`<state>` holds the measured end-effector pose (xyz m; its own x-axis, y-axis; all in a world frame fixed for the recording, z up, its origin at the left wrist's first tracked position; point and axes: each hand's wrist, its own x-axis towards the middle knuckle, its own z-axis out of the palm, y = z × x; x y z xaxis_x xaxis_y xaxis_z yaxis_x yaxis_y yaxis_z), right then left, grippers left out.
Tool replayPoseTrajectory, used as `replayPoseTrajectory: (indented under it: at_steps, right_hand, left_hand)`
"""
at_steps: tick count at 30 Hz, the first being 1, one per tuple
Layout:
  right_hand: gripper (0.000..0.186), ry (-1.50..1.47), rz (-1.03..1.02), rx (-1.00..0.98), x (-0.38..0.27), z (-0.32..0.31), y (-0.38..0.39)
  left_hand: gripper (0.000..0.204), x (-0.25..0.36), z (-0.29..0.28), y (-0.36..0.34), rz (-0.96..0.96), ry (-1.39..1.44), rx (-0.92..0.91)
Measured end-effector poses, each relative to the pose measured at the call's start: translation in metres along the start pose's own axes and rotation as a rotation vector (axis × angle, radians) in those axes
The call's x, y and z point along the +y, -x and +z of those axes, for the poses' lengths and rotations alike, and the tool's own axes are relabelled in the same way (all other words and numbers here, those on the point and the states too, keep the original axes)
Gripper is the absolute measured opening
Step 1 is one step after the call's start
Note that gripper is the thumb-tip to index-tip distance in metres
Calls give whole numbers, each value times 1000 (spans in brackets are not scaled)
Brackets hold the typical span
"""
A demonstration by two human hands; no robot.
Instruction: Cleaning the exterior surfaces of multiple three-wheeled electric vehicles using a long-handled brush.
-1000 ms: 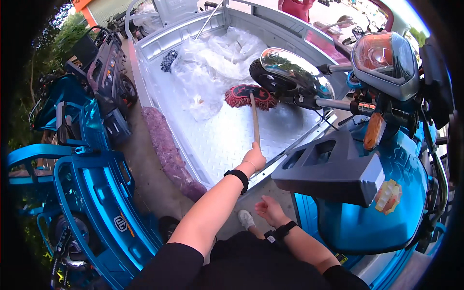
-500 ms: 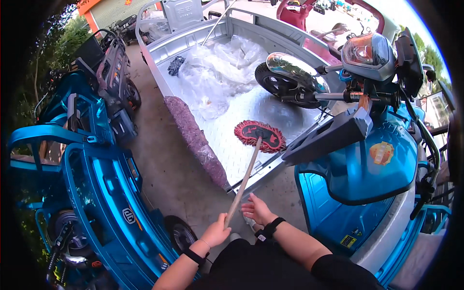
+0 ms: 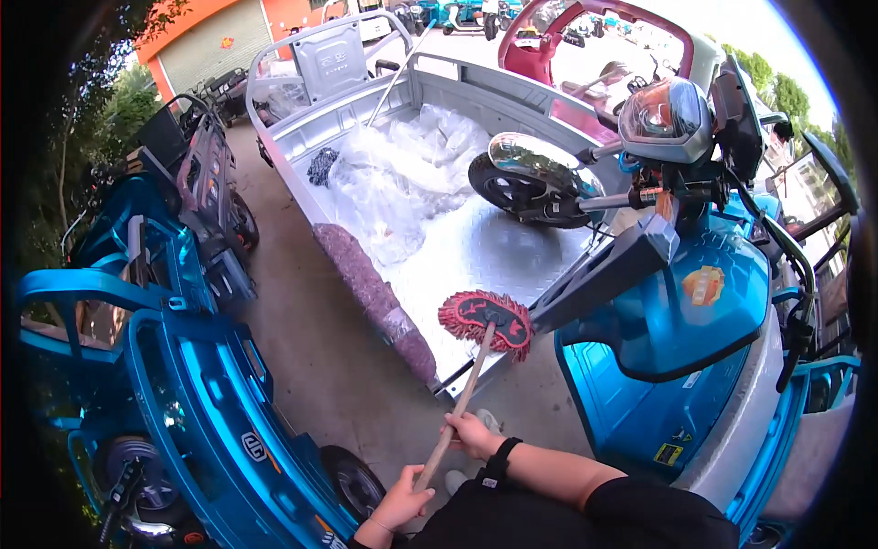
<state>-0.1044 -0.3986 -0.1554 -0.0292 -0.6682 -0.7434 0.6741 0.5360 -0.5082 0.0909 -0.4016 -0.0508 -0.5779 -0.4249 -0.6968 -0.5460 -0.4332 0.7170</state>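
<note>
My left hand (image 3: 405, 500) grips the lower end of a wooden handle (image 3: 468, 386), and my right hand (image 3: 471, 436) is closed round it higher up. The handle's red-fringed mop head (image 3: 484, 322), with a dark middle, lies over the near end of a silver cargo bed (image 3: 512, 252). A purple padded wrap (image 3: 366, 288) covers the bed's left wall. Crumpled clear plastic (image 3: 402, 174) and a black-and-white bundle (image 3: 320, 166) lie farther inside the bed.
A blue three-wheeler (image 3: 201, 384) stands close on my left, with a dark one (image 3: 206, 174) behind it. On my right are a blue scooter body (image 3: 658, 384), a grey bar (image 3: 604, 274) and a wheel (image 3: 526, 188) raised over the bed. Behind are red frames and a shuttered building.
The mop has moved back toward me, from deep in the bed to its near end. My right hand, open earlier, has closed on the handle beside my left.
</note>
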Motion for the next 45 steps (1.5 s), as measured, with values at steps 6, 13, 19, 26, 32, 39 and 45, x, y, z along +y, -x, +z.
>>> replayPoseTrajectory:
  at_steps: [6, 13, 19, 26, 32, 39, 45]
  right_hand:
    - [26, -54, -123, 133, -52, -33, -36]
    - [20, -245, -374, 232, -130, -79, -78]
    - [24, -89, -522, 461, -155, -114, -104]
    - [28, 286, -454, 447, -135, -97, -101]
    - [50, 658, -400, 268, -95, -60, -64]
    - [15, 530, -154, -274, -76, -41, -17]
    - [13, 71, -29, -296, -76, -66, 35]
  left_hand:
    - [46, 42, 23, -77, -26, 148, -42]
    - [43, 124, 56, -216, 4, 105, -100]
    - [41, 149, 79, -285, -56, 75, -35]
    - [25, 127, 61, -236, 0, 138, 39]
    - [27, 76, 67, -162, -28, 460, 124]
    - [20, 56, 106, -101, -120, 819, -113]
    - [15, 57, 128, -93, -200, 522, -360]
